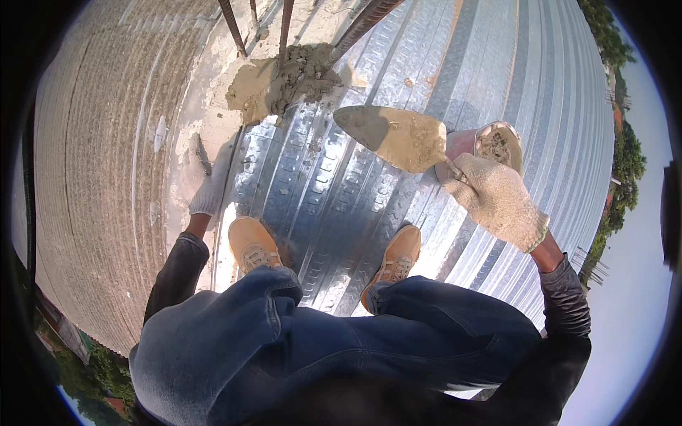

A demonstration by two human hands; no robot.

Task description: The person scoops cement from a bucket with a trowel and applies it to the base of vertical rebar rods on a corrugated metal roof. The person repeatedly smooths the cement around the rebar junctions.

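Observation:
My right hand (490,195) in a knitted glove grips the handle of a pointed trowel (389,135), its blade coated in grey-brown mortar, above the metal sheeting. A pink bucket (465,138) with mortar inside stands just behind that hand. My left hand (200,177), also gloved, rests with fingers extended on the pale concrete strip (186,238) at the left of the sheeting. A heap of wet mortar (259,92) lies around the feet of upright rebars (285,32) at the top.
Ribbed metal decking (554,128) fills the middle and right, with my tan shoes (252,241) on it. A rough concrete surface (99,163) spans the left. Beyond the right edge are treetops (625,163), more rebar stubs (593,273) and sky.

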